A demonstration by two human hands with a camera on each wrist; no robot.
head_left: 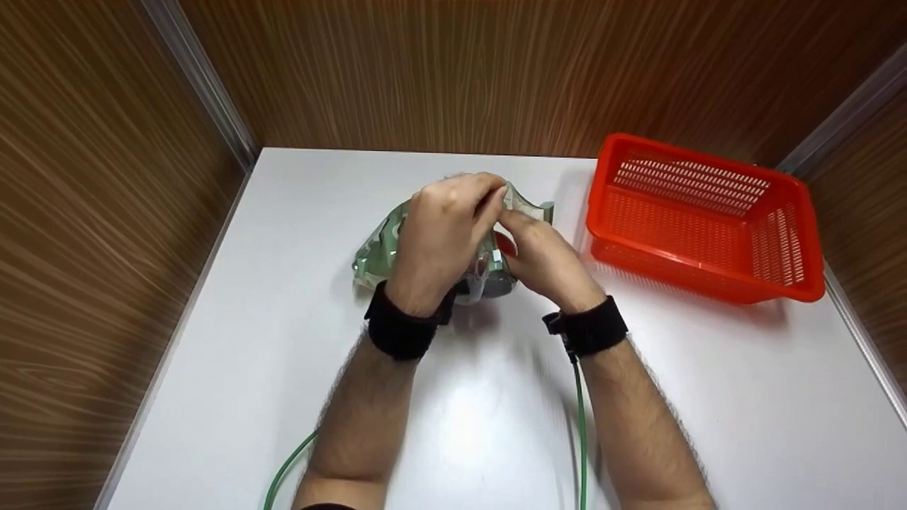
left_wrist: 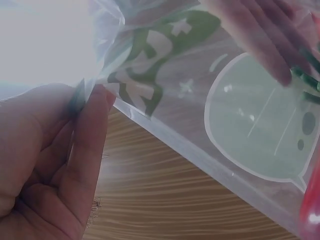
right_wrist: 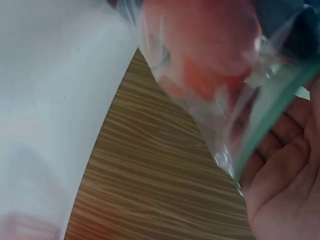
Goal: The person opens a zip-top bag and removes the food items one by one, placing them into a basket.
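Your left hand (head_left: 443,227) and right hand (head_left: 542,258) pinched the green-printed clear plastic bag (head_left: 379,255) by its top edge; a red object (right_wrist: 210,55) sat inside, below both pinches.

Red slotted basket (head_left: 708,219) far right on white bench (head_left: 460,425); wood-grain panels (head_left: 425,71) wall in left, far and right sides; two green cables (head_left: 581,439) cross near edge

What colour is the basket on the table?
The basket is bright orange-red, clearest in the head view.

Bag edge (left_wrist: 150,117) (green-printed) between fingers (left_wrist: 87,135)
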